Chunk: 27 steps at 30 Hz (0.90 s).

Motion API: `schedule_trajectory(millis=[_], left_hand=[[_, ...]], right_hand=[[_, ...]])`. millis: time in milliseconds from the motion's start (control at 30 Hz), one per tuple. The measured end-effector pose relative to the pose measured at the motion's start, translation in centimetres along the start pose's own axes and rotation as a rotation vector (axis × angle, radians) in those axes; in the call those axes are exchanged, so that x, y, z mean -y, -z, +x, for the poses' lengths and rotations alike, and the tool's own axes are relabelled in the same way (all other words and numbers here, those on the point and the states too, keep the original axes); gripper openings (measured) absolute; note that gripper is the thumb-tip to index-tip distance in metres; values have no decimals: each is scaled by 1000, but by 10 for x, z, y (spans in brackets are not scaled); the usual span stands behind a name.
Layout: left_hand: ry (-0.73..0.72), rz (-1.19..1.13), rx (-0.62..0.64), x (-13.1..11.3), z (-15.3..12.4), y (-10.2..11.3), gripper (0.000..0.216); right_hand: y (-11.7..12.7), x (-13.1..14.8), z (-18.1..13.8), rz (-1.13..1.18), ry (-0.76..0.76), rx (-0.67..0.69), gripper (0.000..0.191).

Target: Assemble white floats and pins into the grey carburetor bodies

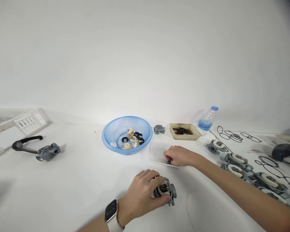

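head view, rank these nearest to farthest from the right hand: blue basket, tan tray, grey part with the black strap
From the right hand:
1. tan tray, just behind the hand.
2. blue basket, behind the hand and off to its left.
3. grey part with the black strap, far over on the left of the table.

One head-worn camera looks forward and down across the white bench toward the far wall, close above the near edge, hands nearest.
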<state>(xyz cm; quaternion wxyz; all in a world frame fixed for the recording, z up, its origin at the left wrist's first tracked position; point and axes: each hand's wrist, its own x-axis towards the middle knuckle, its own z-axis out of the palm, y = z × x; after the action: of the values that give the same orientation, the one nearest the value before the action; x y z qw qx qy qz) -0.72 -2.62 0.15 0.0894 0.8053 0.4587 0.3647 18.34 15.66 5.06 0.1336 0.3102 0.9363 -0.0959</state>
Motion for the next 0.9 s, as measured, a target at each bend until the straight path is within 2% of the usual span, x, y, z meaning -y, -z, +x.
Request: schedule_trajectory(millis=[233, 433, 567, 700, 900], left_hand=[[7, -7, 2, -1, 1, 1, 34], [6, -3, -9, -1, -1, 0, 37], [10, -8, -8, -1, -1, 1, 36], [18, -9, 25, -1, -2, 3, 35], [-3, 12, 12, -2, -1, 4, 31]], right_hand=[[6, -8, -5, 120, -5, -25, 35], [20, -15, -17, 334, 23, -106, 21], [22, -7, -32, 534, 50, -173, 13], [8, 21, -57, 730, 87, -214, 15], [-38, 59, -71, 1080, 30, -396, 16]])
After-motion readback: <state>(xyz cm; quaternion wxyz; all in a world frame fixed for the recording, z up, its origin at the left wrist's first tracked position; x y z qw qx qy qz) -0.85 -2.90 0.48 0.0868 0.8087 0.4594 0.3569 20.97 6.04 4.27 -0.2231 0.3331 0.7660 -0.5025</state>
